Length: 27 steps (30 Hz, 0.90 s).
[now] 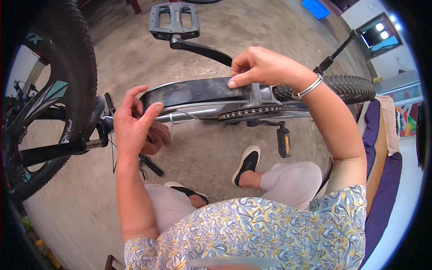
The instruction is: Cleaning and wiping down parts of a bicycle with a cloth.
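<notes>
The black chain guard (198, 90) lies along the grey bicycle frame (225, 108), above the chain (252, 111). The right hand (265, 67) pinches its far right end, grip pressed together on it. The left hand (135, 123) pinches its near left end between thumb and fingers. A pedal (174, 20) sits farther off; a knobby tyre (346, 87) is right.

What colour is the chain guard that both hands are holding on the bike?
The chain guard is black, with a dusty sheen; the head view shows it clearly.
</notes>
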Each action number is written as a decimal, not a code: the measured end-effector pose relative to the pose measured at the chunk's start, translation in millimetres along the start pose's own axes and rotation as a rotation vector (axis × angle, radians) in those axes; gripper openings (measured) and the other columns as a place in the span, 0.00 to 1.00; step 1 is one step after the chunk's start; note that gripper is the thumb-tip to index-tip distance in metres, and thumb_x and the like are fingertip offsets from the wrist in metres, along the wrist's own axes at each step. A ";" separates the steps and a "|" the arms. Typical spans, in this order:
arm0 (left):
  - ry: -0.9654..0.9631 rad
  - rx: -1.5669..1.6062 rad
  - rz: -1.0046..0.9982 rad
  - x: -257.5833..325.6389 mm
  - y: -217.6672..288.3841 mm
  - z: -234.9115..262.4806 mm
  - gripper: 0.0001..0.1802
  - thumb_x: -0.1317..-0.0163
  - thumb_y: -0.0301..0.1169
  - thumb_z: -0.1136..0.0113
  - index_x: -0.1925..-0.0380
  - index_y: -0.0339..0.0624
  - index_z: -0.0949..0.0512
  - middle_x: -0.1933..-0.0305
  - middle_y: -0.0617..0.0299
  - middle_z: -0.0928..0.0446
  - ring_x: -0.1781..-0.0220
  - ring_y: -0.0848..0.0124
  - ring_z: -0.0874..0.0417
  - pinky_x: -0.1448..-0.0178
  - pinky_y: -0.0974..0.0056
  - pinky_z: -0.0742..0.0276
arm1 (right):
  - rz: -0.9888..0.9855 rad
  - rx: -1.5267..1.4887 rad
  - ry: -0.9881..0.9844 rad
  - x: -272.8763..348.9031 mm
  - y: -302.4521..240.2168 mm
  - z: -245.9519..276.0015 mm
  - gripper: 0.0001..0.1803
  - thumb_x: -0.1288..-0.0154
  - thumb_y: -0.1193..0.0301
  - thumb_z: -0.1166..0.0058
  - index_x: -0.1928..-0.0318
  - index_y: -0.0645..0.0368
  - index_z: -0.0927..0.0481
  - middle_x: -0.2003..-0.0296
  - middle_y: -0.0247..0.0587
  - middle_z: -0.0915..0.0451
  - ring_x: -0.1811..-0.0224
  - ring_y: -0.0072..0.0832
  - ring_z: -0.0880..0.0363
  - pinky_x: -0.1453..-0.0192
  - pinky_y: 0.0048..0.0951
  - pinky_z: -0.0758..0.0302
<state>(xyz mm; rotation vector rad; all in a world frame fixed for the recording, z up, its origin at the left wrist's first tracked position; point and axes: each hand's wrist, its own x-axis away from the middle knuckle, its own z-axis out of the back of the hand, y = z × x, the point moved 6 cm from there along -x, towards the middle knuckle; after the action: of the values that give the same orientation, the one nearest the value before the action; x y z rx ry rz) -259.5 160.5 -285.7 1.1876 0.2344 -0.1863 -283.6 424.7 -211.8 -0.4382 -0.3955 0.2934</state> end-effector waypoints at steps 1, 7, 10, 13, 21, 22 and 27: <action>-0.005 0.011 -0.002 0.0 0.6 0.1 0.21 0.52 0.35 0.32 0.57 0.43 0.23 0.81 0.73 0.40 0.78 0.81 0.39 0.74 0.74 0.43 | -0.007 0.000 0.004 -0.1 1.7 -2.0 0.20 0.52 0.55 0.35 0.71 0.61 0.19 0.77 0.39 0.21 0.72 0.29 0.24 0.67 0.33 0.30; -0.075 -0.013 0.025 1.0 6.1 -1.3 0.18 0.47 0.31 0.36 0.55 0.43 0.25 0.78 0.76 0.40 0.74 0.83 0.40 0.69 0.76 0.44 | 0.022 0.090 0.072 2.4 -3.3 -3.6 0.18 0.52 0.60 0.34 0.74 0.62 0.23 0.78 0.38 0.24 0.74 0.28 0.27 0.69 0.31 0.31; -0.068 0.007 0.045 -1.5 4.0 -1.5 0.18 0.48 0.34 0.35 0.57 0.42 0.24 0.79 0.75 0.40 0.76 0.82 0.40 0.71 0.75 0.44 | 0.026 0.126 0.088 0.6 -0.3 -6.8 0.18 0.52 0.60 0.34 0.73 0.62 0.23 0.79 0.39 0.25 0.73 0.29 0.27 0.68 0.30 0.31; -0.028 0.100 0.073 -7.2 -4.7 -4.2 0.18 0.49 0.36 0.33 0.60 0.42 0.23 0.81 0.74 0.39 0.78 0.82 0.39 0.74 0.74 0.43 | 0.117 0.125 0.096 -1.1 -4.7 -4.5 0.18 0.51 0.61 0.34 0.71 0.62 0.23 0.78 0.38 0.24 0.73 0.28 0.26 0.68 0.30 0.30; 0.036 0.009 0.075 -12.1 -0.5 -5.0 0.15 0.47 0.36 0.34 0.63 0.41 0.23 0.83 0.74 0.38 0.79 0.82 0.39 0.75 0.73 0.44 | 0.073 0.003 0.032 3.5 -0.4 -9.6 0.18 0.52 0.59 0.35 0.71 0.62 0.21 0.74 0.43 0.20 0.69 0.33 0.22 0.64 0.34 0.28; 0.014 0.042 0.050 -12.7 1.2 -5.1 0.15 0.47 0.36 0.34 0.63 0.41 0.23 0.83 0.73 0.38 0.79 0.82 0.39 0.75 0.73 0.44 | 0.073 0.001 0.032 5.6 -0.7 -11.8 0.18 0.52 0.59 0.35 0.71 0.62 0.21 0.74 0.43 0.20 0.69 0.33 0.22 0.64 0.34 0.28; -0.006 -0.009 -0.010 -12.7 8.2 -10.1 0.15 0.47 0.35 0.34 0.62 0.41 0.22 0.83 0.72 0.38 0.80 0.81 0.39 0.76 0.73 0.44 | 0.113 0.013 0.101 8.0 13.1 -10.4 0.19 0.53 0.59 0.34 0.70 0.62 0.20 0.76 0.44 0.20 0.72 0.36 0.22 0.66 0.35 0.28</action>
<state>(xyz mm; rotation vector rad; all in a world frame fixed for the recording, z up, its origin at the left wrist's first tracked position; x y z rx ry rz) -270.4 173.1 -278.5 1.1770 0.2352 -0.1971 -274.5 435.3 -224.1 -0.4612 -0.2708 0.3813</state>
